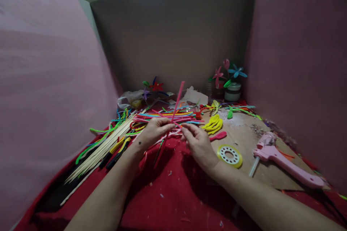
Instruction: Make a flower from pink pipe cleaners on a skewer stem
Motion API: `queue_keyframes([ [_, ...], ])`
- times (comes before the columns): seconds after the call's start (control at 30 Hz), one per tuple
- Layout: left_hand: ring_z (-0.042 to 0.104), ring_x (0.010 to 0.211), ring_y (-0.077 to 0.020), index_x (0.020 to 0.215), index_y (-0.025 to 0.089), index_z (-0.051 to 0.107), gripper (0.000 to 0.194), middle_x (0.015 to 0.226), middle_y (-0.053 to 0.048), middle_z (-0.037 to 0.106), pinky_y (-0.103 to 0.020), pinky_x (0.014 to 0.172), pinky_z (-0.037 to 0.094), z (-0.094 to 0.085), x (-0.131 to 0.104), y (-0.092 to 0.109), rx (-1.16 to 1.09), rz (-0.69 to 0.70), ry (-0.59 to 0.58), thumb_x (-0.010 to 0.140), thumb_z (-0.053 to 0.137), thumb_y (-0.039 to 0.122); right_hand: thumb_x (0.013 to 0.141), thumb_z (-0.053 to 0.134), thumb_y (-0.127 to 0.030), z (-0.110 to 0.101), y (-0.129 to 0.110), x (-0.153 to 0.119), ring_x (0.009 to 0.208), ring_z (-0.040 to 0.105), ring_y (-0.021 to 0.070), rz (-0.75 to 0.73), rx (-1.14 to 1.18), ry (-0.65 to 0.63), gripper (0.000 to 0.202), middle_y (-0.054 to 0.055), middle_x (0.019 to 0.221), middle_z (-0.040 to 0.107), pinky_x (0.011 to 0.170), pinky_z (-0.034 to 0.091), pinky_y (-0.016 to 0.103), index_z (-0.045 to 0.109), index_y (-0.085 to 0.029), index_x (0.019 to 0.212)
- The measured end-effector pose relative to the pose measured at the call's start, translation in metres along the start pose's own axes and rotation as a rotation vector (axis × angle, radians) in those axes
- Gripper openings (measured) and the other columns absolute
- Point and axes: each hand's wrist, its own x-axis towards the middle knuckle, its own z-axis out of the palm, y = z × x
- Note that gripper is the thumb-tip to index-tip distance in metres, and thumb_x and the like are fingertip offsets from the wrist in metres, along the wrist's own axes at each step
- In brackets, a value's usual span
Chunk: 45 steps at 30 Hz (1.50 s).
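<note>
My left hand (155,131) is closed in a pinch around a pink pipe cleaner (178,99), whose long end stands up and leans slightly right. A darker length hangs below the same fingers. Close on the right, my right hand (199,144) has its thumb and fingertips pressed together at a short pink piece running between the hands. Whether that piece belongs to the upright pipe cleaner is hard to make out. Behind the hands lies a pile of coloured pipe cleaners (162,114). Yellow pipe-cleaner loops (213,124) and a pink loop (218,136) lie just beyond my right hand.
Thin wooden sticks (108,148) and yellow-black pliers (119,151) lie left. On the right, a brown board (245,126) bears a tape roll (230,156) and a pink glue gun (287,160). Pipe-cleaner flowers (235,71) stand at the back. Scraps dot the red cloth (162,202).
</note>
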Motion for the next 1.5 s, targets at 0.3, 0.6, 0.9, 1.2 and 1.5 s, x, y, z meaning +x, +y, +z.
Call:
queue_keyframes([
  [0.3, 0.042, 0.045, -0.0070, 0.081, 0.015, 0.066, 0.026, 0.054, 0.003, 0.052, -0.019, 0.045, 0.031, 0.012, -0.010, 0.015, -0.178, -0.036, -0.159, 0.078, 0.052, 0.036, 0.067, 0.064, -0.034, -0.012, 0.001, 0.014, 0.034, 0.038, 0.0042, 0.262, 0.403, 0.017, 0.024, -0.005, 0.047, 0.051, 0.032, 0.026, 0.016, 0.052, -0.014, 0.062],
  [0.6, 0.060, 0.074, -0.0151, 0.084, 0.012, 0.066, 0.023, 0.081, -0.005, 0.065, -0.028, 0.071, 0.049, 0.019, -0.009, 0.007, -0.496, 0.050, -0.049, 0.065, 0.070, 0.026, 0.062, 0.068, -0.020, -0.013, 0.003, 0.022, 0.036, 0.046, 0.0063, 0.347, 0.648, 0.080, 0.018, -0.002, 0.049, 0.056, 0.030, 0.032, 0.016, 0.051, -0.014, 0.063],
  [0.9, 0.057, 0.056, -0.0120, 0.077, 0.013, 0.065, 0.018, 0.061, -0.002, 0.063, -0.023, 0.055, 0.045, 0.031, -0.009, 0.011, -0.450, -0.007, 0.098, 0.071, 0.063, 0.029, 0.065, 0.064, -0.030, -0.010, 0.006, 0.015, 0.038, 0.046, 0.0067, 0.256, 0.388, 0.003, 0.019, -0.001, 0.053, 0.056, 0.032, 0.033, 0.017, 0.053, -0.014, 0.064],
  [1.2, 0.050, 0.048, -0.0066, 0.079, 0.011, 0.061, 0.019, 0.063, 0.000, 0.059, -0.019, 0.048, 0.041, 0.029, -0.006, 0.006, -0.534, -0.125, -0.023, 0.067, 0.066, 0.025, 0.080, 0.046, -0.025, -0.008, 0.008, 0.008, 0.044, 0.043, 0.0085, 0.047, -0.258, -0.176, 0.020, -0.002, 0.051, 0.052, 0.044, 0.032, 0.019, 0.057, -0.016, 0.066],
  [1.5, 0.057, 0.049, -0.0114, 0.088, 0.011, 0.061, 0.028, 0.062, -0.001, 0.060, -0.022, 0.042, 0.046, 0.030, -0.007, 0.005, -0.629, -0.180, -0.051, 0.068, 0.066, 0.032, 0.083, 0.041, -0.019, -0.009, 0.005, 0.009, 0.056, 0.048, 0.0112, -0.079, -0.570, -0.192, 0.023, 0.002, 0.060, 0.057, 0.054, 0.033, 0.022, 0.057, -0.015, 0.067],
])
